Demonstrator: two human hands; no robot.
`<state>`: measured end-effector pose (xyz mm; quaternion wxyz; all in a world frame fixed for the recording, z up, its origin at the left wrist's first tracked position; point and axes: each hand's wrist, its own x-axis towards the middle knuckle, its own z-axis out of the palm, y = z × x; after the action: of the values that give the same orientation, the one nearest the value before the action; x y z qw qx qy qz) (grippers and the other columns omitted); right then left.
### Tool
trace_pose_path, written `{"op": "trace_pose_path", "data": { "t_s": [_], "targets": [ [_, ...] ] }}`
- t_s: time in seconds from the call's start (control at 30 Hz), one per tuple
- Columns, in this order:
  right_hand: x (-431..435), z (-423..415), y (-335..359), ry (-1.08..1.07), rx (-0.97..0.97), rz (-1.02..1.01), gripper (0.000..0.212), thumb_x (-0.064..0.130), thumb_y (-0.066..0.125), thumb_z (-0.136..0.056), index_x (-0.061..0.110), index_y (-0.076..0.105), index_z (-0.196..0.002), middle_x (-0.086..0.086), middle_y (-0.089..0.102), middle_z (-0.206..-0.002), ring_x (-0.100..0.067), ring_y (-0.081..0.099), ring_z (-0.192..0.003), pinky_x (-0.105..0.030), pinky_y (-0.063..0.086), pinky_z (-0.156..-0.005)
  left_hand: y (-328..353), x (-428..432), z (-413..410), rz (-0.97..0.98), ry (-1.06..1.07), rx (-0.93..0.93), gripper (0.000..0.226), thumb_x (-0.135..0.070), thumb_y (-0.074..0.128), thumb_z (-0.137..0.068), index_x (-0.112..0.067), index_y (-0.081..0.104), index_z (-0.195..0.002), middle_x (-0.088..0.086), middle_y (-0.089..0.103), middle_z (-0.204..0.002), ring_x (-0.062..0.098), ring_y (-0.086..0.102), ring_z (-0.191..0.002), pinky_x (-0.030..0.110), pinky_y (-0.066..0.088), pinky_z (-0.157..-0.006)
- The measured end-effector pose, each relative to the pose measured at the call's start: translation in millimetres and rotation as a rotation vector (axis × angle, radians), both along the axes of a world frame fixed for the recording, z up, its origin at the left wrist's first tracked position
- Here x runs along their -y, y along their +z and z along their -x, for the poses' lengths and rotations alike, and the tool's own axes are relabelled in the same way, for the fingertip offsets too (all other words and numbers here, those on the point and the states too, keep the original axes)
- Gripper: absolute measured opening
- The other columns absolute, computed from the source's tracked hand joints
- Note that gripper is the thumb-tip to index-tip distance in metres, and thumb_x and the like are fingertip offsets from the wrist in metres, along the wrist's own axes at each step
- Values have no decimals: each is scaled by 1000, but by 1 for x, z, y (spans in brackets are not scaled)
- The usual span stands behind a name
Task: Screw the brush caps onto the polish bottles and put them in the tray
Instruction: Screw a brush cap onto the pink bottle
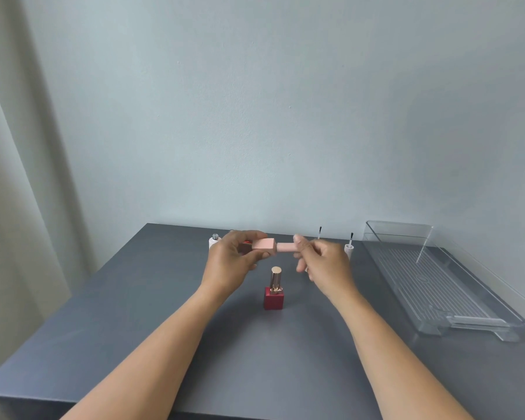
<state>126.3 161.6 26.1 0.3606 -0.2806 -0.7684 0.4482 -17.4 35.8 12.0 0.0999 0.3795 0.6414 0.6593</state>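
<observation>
My left hand (235,262) grips a pale pink square polish bottle (264,246), held sideways above the table. My right hand (322,262) pinches its pink cap (285,247), which sits against the bottle's neck. Below them a red square bottle (273,297) with a gold cap stands upright on the table. An open white bottle (214,241) stands at the back left, partly hidden by my left hand. Two brush caps stand brush-up at the back: one (319,232) mostly behind my right hand, one white (349,248) beside it. The clear tray (431,268) lies at the right.
The dark grey table (134,313) ends at a pale wall behind and a near edge at the bottom. A curtain hangs on the left. A small red item shows behind my left fingers.
</observation>
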Motion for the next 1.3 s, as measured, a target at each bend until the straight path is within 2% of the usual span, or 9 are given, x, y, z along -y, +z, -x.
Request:
{"op": "trace_pose_path", "data": {
  "t_s": [0.2,0.4,0.63,0.73,0.83,0.93,1.07,1.17,1.3],
  "targets": [
    [2,-1,1,29,63,5,56,76,47,-81,27,72,-88,2,71,-62,-7,52,-41,-28,45,-56,0,0,-1,4,6,-33,40,-7,81,-77,-44,71,-87,-6,72,-102,2,69,-84,23,59,-63],
    [-1,-1,2,112,-51,3,9,22,67,-89,31,68,-91,9,74,-76,-7,50,-45,-20,41,-51,-1,1,1,10,17,-29,39,-7,81,-77,-44,71,-86,-5,72,-101,2,68,-84,21,58,-62],
    [-2,0,-3,-34,51,-21,55,65,47,-89,20,70,-66,2,67,-53,-5,53,-43,-32,46,-57,-1,0,-3,6,2,-45,39,-8,81,-78,-43,71,-88,-8,71,-103,5,69,-83,31,62,-68],
    [1,-2,0,25,65,-2,64,81,43,-78,24,72,-80,2,70,-62,-4,53,-42,-29,46,-57,-1,0,-3,10,13,-44,39,-8,81,-78,-44,71,-87,-8,71,-104,5,69,-83,31,62,-68],
    [3,-2,1,77,54,-39,31,57,66,-78,38,63,-102,10,72,-81,-4,55,-48,-26,48,-57,0,1,-2,13,18,-48,40,-8,81,-78,-45,70,-85,-6,71,-103,4,69,-84,27,61,-66],
    [3,-1,0,84,4,-50,6,27,67,-88,33,67,-88,9,72,-72,-2,49,-46,-25,43,-53,0,2,-3,16,13,-51,38,-7,81,-78,-43,71,-87,-6,71,-104,3,69,-84,26,61,-66],
    [2,-1,-3,23,55,-132,17,39,60,-92,32,69,-80,8,69,-61,-2,45,-43,-26,38,-51,-1,3,-3,29,5,-54,34,-8,81,-79,-38,72,-92,-6,70,-104,1,68,-83,25,60,-66],
    [3,-2,-3,53,79,-121,16,41,64,-89,35,67,-104,10,71,-79,-7,54,-60,-32,47,-61,0,3,-1,26,10,-23,34,-9,81,-79,-39,72,-91,-5,71,-102,4,68,-82,23,60,-64],
    [4,-3,-2,74,142,-279,34,29,65,-91,31,62,-125,14,68,-103,-4,58,-83,-4,40,-72,-3,2,1,83,-7,-91,35,-11,79,-82,-33,73,-108,-7,68,-106,3,67,-84,29,61,-70]
  ]
}}
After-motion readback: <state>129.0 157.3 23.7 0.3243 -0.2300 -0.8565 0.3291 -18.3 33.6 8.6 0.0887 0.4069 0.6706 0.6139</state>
